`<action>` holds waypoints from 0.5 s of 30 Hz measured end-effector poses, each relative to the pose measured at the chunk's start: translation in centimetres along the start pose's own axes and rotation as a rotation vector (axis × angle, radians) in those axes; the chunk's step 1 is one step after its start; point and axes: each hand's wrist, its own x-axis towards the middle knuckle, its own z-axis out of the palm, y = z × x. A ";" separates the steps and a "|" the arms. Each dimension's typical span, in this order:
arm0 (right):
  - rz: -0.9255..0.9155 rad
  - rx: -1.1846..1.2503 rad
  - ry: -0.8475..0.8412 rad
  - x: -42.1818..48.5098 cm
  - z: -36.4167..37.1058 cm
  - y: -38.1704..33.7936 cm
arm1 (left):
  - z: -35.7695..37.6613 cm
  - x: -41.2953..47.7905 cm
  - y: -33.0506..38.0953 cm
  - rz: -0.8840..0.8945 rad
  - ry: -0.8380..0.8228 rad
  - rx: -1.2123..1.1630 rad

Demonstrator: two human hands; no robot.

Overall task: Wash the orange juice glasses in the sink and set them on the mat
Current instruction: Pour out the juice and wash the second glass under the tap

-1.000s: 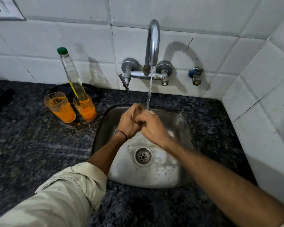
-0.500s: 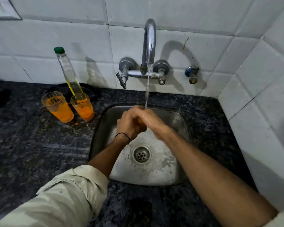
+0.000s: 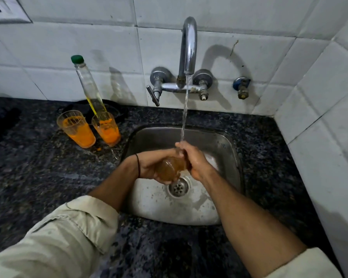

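— Why tilt our glass (image 3: 169,169) under the stream (image 3: 184,117)?
— Probably so water runs in. Our left hand (image 3: 149,167) grips it over the sink (image 3: 225,137), our right hand (image 3: 198,162) clasping its rim (orange glasses (image 3: 76,129) wait on the surface (image 3: 38,167)).

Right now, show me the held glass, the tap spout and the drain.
held glass (image 3: 167,168), head view, its side.
tap spout (image 3: 188,47), head view, curved pipe.
drain (image 3: 178,188), head view, strainer holes.

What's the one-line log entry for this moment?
rinsing | left hand: holds glass | right hand: grips glass | tap: running | dirty glasses: two on counter
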 end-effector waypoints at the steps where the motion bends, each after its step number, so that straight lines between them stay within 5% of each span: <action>1: 0.031 -0.050 -0.006 0.1 0.3 0.5 | 0.1 0.1 -0.1 -0.023 0.027 0.027; 7: 0.162 -0.362 0.013 0.4 1.4 0.6 | 1.7 2.2 -2.2 -0.015 0.266 0.478; 15: -0.350 -0.790 -0.196 -0.8 1.9 -4.3 | 1.0 3.1 -5.0 0.324 -0.091 -0.328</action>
